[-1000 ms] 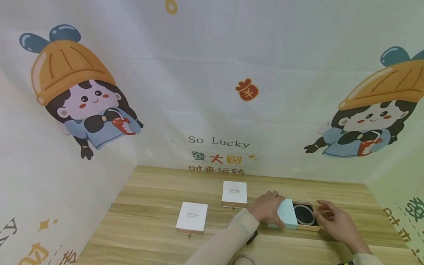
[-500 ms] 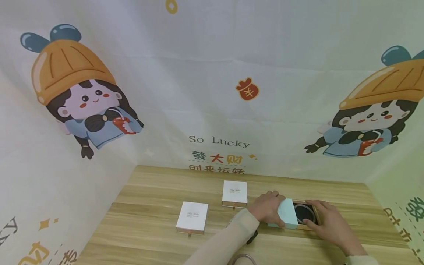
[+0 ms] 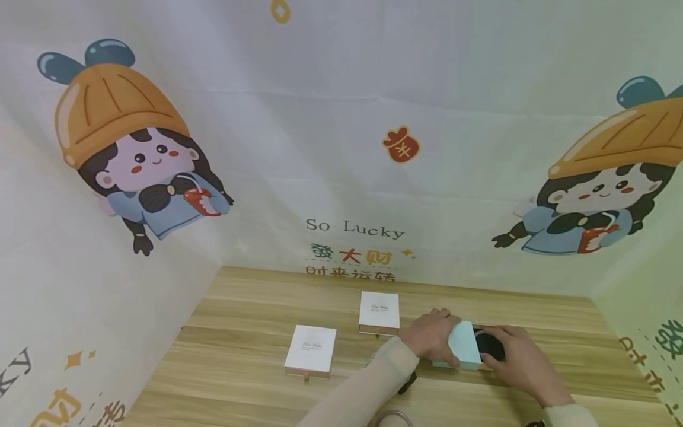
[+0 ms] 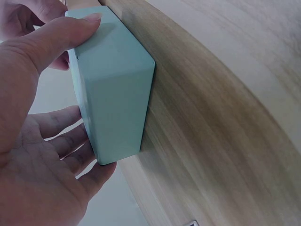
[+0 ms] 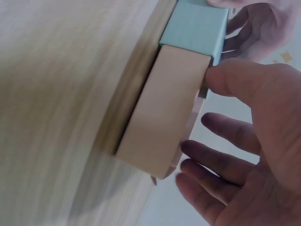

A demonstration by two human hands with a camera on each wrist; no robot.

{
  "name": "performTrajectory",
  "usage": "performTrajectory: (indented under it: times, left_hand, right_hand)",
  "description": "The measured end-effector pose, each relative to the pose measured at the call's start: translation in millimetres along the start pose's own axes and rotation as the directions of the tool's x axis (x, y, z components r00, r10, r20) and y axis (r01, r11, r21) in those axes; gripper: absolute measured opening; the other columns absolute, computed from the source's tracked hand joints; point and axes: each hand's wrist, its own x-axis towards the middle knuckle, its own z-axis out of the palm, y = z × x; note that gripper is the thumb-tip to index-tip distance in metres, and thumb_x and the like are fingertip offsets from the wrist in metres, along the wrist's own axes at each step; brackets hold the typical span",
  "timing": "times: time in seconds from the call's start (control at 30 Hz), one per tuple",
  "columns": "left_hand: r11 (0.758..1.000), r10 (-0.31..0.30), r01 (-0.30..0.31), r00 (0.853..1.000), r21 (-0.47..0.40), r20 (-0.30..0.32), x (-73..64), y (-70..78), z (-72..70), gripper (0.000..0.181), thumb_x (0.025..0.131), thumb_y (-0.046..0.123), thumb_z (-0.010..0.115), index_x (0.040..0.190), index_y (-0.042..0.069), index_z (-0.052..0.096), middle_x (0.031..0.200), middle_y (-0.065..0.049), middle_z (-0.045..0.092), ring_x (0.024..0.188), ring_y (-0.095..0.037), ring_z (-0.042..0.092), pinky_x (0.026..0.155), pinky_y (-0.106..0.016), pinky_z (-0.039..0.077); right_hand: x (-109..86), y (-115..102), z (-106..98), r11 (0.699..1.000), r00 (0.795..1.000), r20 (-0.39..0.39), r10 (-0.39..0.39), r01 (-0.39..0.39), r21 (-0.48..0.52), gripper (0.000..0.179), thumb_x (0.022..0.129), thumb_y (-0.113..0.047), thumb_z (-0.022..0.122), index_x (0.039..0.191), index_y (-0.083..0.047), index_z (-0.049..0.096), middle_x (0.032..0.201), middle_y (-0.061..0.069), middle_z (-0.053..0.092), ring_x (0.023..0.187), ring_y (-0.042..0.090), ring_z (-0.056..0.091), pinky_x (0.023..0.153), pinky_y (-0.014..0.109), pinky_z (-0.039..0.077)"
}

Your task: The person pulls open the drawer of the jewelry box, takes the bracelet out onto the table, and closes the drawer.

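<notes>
My left hand (image 3: 433, 335) grips a mint-green box sleeve (image 3: 465, 345) on the wooden table, thumb on one side and fingers on the other. A tan drawer (image 5: 162, 110) with a dark lining sticks out of the sleeve's right end. A pale bangle (image 3: 479, 334) lies in this drawer, mostly covered by my right hand (image 3: 516, 357). The right hand's thumb reaches over the drawer's near edge, close to the sleeve. Its other fingers are spread and loosely bent over the drawer in the right wrist view.
Two white boxes, one at the left (image 3: 311, 349) and one further back (image 3: 379, 311), stand on the table. Another bangle (image 3: 393, 413) lies at the front edge of the view. Printed cloth walls (image 3: 347, 178) rise behind the table and at both sides.
My right hand has moved left from the drawer's right end to over the drawer, covering more of it and the bangle. My left hand keeps its hold on the sleeve.
</notes>
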Motion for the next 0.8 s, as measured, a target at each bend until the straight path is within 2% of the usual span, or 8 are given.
performTrajectory:
  times: [0.1,0.2,0.43,0.67,0.8]
  left_hand:
    - [1.0,0.002,-0.002,1.0,0.004,-0.003,-0.2,0.4,-0.2,0.088,0.073,0.053,0.088,0.148,0.023,0.052,0.127,0.011,0.06,0.103,-0.003,0.052,0.09,-0.016,0.046]
    - [1.0,0.002,-0.002,1.0,0.005,-0.005,0.0,0.3,-0.3,0.088,0.073,0.053,0.088,0.148,0.023,0.052,0.127,0.011,0.06,0.102,-0.003,0.052,0.089,-0.016,0.046]
    - [1.0,-0.01,0.01,1.0,-0.005,-0.004,1.5,0.5,1.6,0.087,0.073,0.051,0.089,0.147,0.023,0.053,0.124,0.011,0.06,0.101,-0.003,0.051,0.088,-0.016,0.045]
    - [1.0,-0.011,0.011,1.0,-0.012,-0.008,3.5,0.7,3.3,0.086,0.072,0.051,0.089,0.146,0.024,0.053,0.124,0.012,0.06,0.1,-0.003,0.051,0.086,-0.016,0.045]
    - [1.0,-0.016,0.016,1.0,-0.014,-0.007,4.0,0.2,3.8,0.087,0.072,0.051,0.089,0.147,0.025,0.053,0.124,0.012,0.059,0.101,-0.003,0.051,0.087,-0.016,0.045]
  right_hand:
    - [3.6,-2,-2,1.0,1.0,0.026,-0.005,0.005,0.011,0.048,0.083,-0.02,0.083,0.125,-0.002,0.07,0.12,0.021,0.07,0.114,0.048,0.062,0.095,0.063,0.051]
    - [8.0,-4,-5,1.0,0.996,0.09,0.011,-0.012,0.012,0.048,0.084,-0.022,0.081,0.127,-0.003,0.069,0.12,0.021,0.07,0.112,0.046,0.064,0.094,0.063,0.052]
    - [20.8,-8,-9,0.997,0.968,0.238,0.082,-0.079,-0.019,0.054,0.085,-0.025,0.081,0.132,-0.001,0.067,0.119,0.023,0.066,0.105,0.041,0.066,0.09,0.059,0.055]
    - [26.6,-15,-9,0.996,0.965,0.248,0.08,-0.065,-0.065,0.052,0.084,-0.014,0.078,0.131,0.004,0.065,0.112,0.023,0.064,0.094,0.04,0.066,0.083,0.056,0.057]
    - [27.7,-16,-10,0.996,0.964,0.255,0.08,-0.065,-0.067,0.051,0.084,-0.013,0.078,0.131,0.002,0.067,0.111,0.022,0.064,0.094,0.04,0.065,0.083,0.058,0.056]
